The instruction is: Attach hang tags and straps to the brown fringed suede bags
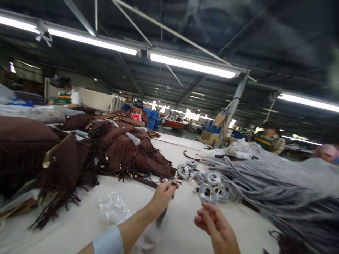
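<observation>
My left hand [162, 197] is closed in a pinch on a dark strap end with a gold clasp [176, 175], above the white table [127, 191]. Part of a dark strip hangs below that hand. To the right, my right hand [215, 224] has its fingers curled loosely with gaps between them, and nothing shows in it. Just beyond it sit grey wrapped strap coils [207, 193] with gold hooks. Brown fringed bags [124, 148] are heaped at the left, beyond my left hand. Clear plastic [113, 208] lies beside my left forearm.
Long grey wrapped straps [265, 183] are piled along the right side. Another brown bag [66, 162] with fringe is at the near left. Several people are around the tables farther back. A slanted metal post [233, 109] stands behind the table.
</observation>
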The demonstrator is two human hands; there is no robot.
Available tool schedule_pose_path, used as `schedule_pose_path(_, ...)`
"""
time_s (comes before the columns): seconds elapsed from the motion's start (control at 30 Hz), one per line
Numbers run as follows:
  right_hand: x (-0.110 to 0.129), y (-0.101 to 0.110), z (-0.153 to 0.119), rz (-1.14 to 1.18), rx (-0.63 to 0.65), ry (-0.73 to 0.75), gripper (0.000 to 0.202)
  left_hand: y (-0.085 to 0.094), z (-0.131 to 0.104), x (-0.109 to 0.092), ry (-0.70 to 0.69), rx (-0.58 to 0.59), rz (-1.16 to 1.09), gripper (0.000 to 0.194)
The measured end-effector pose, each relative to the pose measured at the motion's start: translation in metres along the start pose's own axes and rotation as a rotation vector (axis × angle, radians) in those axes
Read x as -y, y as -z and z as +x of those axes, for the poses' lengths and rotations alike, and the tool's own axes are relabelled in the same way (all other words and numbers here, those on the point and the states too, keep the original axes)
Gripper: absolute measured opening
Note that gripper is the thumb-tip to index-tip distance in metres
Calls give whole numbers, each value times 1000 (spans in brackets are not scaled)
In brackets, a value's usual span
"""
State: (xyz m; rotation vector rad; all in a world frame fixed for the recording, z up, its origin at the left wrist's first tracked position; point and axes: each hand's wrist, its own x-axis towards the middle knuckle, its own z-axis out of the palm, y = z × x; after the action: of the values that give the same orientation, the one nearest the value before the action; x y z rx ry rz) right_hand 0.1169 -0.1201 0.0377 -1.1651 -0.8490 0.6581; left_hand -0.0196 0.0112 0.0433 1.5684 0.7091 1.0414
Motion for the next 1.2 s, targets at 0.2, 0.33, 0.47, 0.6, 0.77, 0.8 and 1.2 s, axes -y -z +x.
schedule_pose_path(0.2,0,-23,-17,-444,89,85,44,5,-3,-3,-129,37,107,28)
schedule_pose_path(0.33,7,-22,-17,-673,105,198,43,-2,-11,-4,-251,59,244,24)
schedule_pose_path(0.47,13,-17,-15,-804,133,253,39,-3,-17,-9,-304,70,360,23)
schedule_pose_path(0.6,24,-16,-16,-799,194,181,36,-5,-22,-14,-358,91,434,20)
schedule_pose_path(0.77,34,-16,-18,-502,283,-30,27,-8,-27,-17,-377,114,449,15)
schedule_pose_path(0.8,34,-16,-17,-437,298,-74,27,-9,-27,-18,-376,120,450,15)
schedule_pose_path(1.2,21,-15,-10,-222,310,-272,27,-13,-32,-18,-399,165,387,13)
